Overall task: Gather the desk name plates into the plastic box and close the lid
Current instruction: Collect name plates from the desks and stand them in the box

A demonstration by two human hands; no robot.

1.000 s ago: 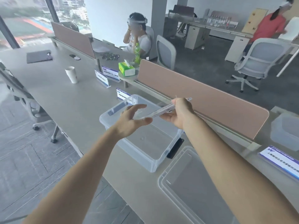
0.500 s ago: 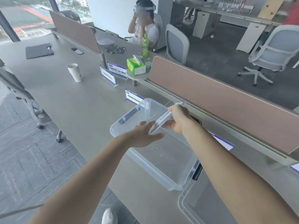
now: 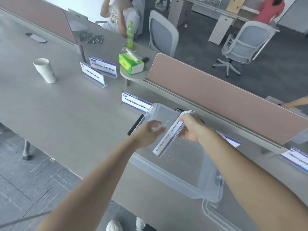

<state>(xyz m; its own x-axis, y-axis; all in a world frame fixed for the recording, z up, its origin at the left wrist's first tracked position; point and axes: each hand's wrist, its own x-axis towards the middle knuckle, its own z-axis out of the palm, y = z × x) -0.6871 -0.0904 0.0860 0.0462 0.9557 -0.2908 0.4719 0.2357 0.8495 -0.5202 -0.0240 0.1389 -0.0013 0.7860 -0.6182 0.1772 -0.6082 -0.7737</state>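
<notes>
A clear plastic box [image 3: 181, 185] stands open on the grey desk. My right hand [image 3: 191, 129] grips a white and blue name plate [image 3: 168, 139] by its far end and holds it tilted down inside the box. My left hand [image 3: 148, 134] hovers over the box's left side, fingers loosely apart, holding nothing. The clear lid [image 3: 221, 219] lies on the desk at the near right. Another name plate [image 3: 135, 103] stands just behind the box. Two more name plates [image 3: 92, 74] [image 3: 103, 65] stand further left. Parts of two other plates [image 3: 230, 139] [image 3: 296, 157] show on the right.
A white paper cup [image 3: 45, 70] stands at the left. A green tissue box [image 3: 131, 63] sits on a small round shelf, a green bottle [image 3: 130, 35] behind it. Pink dividers [image 3: 216, 95] run along the desk's back. People and swivel chairs [image 3: 243, 45] are beyond.
My right hand has lowered the name plate from above the box down into it, tilting its free end downward. My left hand moved from under the plate to the box's left side.
</notes>
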